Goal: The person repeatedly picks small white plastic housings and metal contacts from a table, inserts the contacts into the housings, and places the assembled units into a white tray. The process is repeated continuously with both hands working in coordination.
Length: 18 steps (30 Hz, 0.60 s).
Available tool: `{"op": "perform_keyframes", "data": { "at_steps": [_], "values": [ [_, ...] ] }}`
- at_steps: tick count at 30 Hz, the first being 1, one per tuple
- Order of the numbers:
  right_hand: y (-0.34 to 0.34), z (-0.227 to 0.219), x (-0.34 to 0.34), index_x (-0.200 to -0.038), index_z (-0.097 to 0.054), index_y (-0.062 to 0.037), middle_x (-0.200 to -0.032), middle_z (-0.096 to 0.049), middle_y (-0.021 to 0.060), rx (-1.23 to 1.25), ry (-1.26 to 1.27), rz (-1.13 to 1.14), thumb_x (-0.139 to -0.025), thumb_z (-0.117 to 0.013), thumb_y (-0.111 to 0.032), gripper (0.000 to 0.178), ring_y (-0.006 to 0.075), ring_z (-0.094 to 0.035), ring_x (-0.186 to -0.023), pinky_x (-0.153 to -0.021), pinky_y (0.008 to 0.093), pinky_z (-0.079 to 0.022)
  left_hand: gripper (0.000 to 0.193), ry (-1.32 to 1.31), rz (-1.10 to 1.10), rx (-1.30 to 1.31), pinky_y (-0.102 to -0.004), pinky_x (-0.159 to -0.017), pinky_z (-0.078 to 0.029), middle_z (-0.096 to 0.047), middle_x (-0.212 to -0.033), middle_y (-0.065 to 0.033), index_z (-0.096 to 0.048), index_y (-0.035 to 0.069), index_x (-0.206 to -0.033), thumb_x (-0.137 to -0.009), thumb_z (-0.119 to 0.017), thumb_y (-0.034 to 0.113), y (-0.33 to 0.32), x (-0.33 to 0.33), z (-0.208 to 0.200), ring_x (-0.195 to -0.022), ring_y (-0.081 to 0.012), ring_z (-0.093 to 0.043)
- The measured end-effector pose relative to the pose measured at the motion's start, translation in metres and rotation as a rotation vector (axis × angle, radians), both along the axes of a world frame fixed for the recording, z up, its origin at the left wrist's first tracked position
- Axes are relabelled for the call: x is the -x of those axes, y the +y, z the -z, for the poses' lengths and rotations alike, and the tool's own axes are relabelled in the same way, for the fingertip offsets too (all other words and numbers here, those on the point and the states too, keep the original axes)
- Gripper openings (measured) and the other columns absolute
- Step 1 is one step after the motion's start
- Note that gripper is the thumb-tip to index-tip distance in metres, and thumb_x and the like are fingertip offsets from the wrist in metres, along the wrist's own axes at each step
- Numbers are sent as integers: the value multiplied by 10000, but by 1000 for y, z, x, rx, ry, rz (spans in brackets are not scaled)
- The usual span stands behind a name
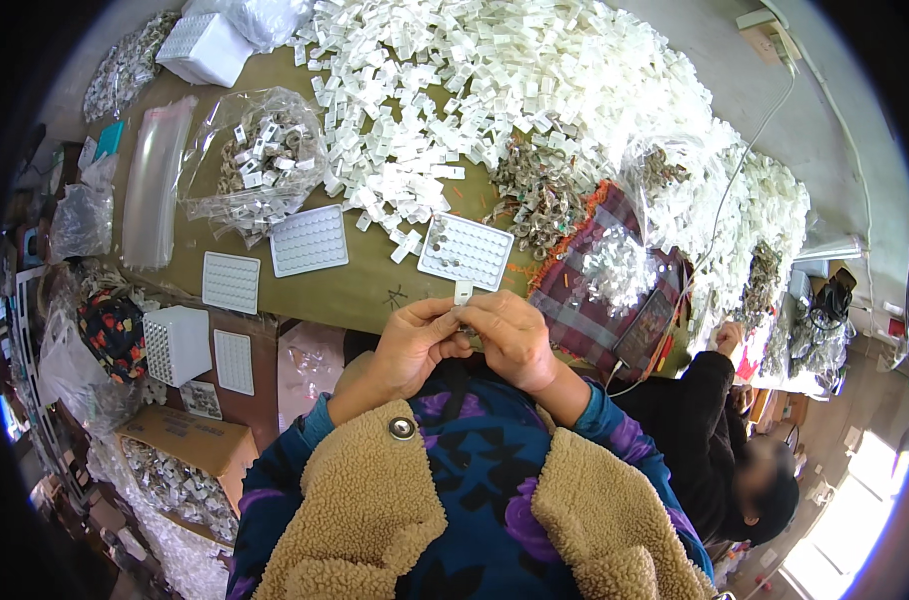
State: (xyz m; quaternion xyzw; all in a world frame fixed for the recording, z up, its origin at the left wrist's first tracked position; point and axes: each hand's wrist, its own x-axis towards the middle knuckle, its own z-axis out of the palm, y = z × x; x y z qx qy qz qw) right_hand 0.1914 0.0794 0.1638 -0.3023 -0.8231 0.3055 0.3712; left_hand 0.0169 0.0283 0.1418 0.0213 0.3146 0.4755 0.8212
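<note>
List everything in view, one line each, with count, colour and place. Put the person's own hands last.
Small white plastic clips: too many to count, white, heaped across the far tabletop.
Flat white dimpled trays: three lying flat, white, on the brown tabletop; the one nearest the hands holds a few small pieces.
Clear plastic bag of clips: one, clear, left of the heap.
Grey metal parts: one pile, grey-brown, right of centre.
Plaid cloth: one, red-purple, right of the hands.
White tray stack: one, white, lower left.
Cardboard box: one, brown, lower left.
Co-worker's sleeve: one, black, at right.
Left hand: grip on a small white clip, fingers together.
Right hand: touching the same clip.
</note>
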Motion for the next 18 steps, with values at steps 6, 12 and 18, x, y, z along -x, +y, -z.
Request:
{"op": "perform_keyframes", "data": {
  "at_steps": [6,12,18],
  "values": [
    [-17,38,33,-1167,-618,49,-1053,-673,141,-138,-79,68,-709,-656,17,461,285,-648,-914,-811,386,-514,239,283,-148,105,-282,-721,-596,-677,-946,-105,-616,-64,-1146,-945,-611,65,-4,15,24,-760,-159,-675],
    [14,70,39,-1017,-668,1,-926,-689,132,420,-28,482,-837,-664,29,182,252,-670,-801,-712,308,-523,169,439,-83,73,-262,-613,-577,-677,-880,-114,-629,-63,-1023,-916,-630,69,0,36,47,-672,-143,-666],
    [53,114,42,-1034,-691,-27,-889,-637,126,93,-264,171,-774,-643,57,277,292,-637,-785,-692,346,-522,142,405,-74,171,-269,-578,-573,-674,-866,-118,-623,-51,-975,-916,-614,78,0,38,60,-625,-139,-648]
  ]
}}
